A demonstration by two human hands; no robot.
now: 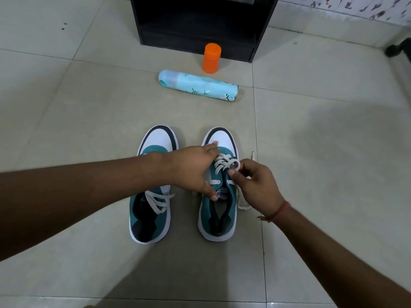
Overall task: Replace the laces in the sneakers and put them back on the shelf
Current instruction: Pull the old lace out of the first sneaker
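Observation:
Two teal and white sneakers stand side by side on the tiled floor, toes pointing away from me. The left sneaker [153, 196] has white laces loosely crossed over its tongue. My left hand [193, 172] reaches across it and holds the right sneaker [219, 210] from the left side, with the thumb near the tongue label. My right hand [255, 185] pinches a loop of the white lace [224, 163] above the right sneaker's eyelets. A loose lace end trails on the floor to the right of that sneaker.
A black shelf unit [200, 25] stands on the floor straight ahead. An orange container [211, 58] stands in front of it, and a light blue spray can [198, 85] lies on its side just nearer. A patterned wall is at the far right.

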